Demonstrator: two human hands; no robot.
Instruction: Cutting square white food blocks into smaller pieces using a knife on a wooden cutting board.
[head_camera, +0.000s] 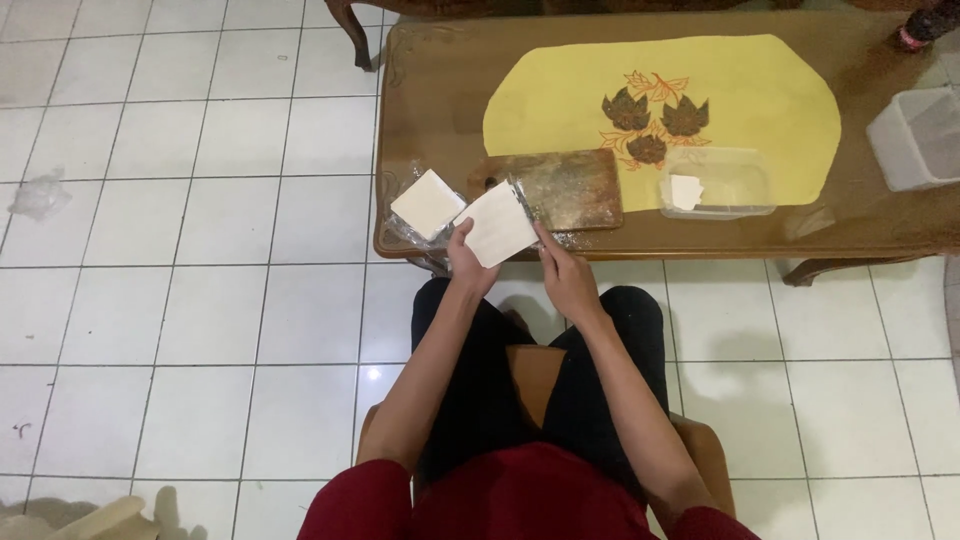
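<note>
Seated person, both hands raised at the near edge of the wooden counter (440, 90). Left hand (468, 262) and right hand (566, 278) pinch a flat white square sheet (498, 224) between them, one at each lower corner, the sheet tilted over the counter edge. Just left of it lies a stack of like white squares (428, 204) on crinkled clear wrapping (405, 232). Directly behind the sheet sits a worn wooden cutting board (568, 186). Beyond, a yellow oval mat (760, 95) with a leaf pattern carries a clear plastic box (720, 182). White tub (918, 138) at far right.
</note>
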